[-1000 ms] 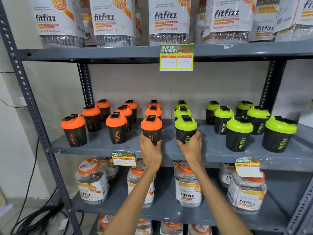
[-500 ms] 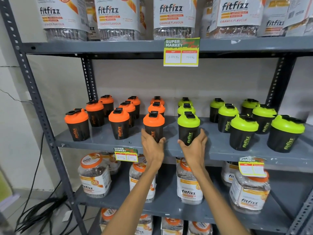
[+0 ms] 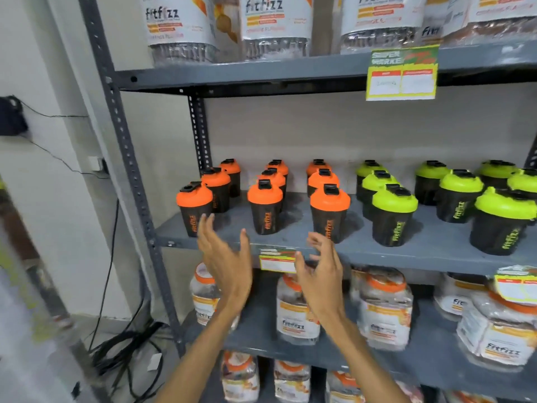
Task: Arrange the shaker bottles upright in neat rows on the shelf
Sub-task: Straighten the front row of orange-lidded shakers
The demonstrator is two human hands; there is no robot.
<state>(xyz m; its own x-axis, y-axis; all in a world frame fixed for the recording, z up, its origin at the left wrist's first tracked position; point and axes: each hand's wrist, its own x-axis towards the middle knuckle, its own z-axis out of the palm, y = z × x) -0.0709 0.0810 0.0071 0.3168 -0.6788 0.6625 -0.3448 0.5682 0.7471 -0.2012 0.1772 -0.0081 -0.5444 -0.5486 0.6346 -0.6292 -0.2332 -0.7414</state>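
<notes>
Shaker bottles upright in rows on grey metal shelf (image 3: 290,228); both hands empty in front of it.

Orange-lidded shakers (image 3: 265,209): black tapered plastic bodies, domed lids with black flip caps, stood in three files at the left of the shelf. Green-lidded shakers (image 3: 393,214): same shape, lime lids, ranged in files to the right. Left hand (image 3: 225,261) raised before the shelf edge, fingers spread and straight, gripping nothing, fingertips overlapping the leftmost front orange shaker (image 3: 194,209) in view; contact not discernible. Right hand (image 3: 321,270) beside it, fingers loosely curled apart, likewise gripping nothing, just below the front orange shaker (image 3: 329,212) of the third file. Paper price tag (image 3: 277,258) fixed on shelf lip between the hands. Clear ribbed jars (image 3: 296,311) with printed labels on the tier below.
</notes>
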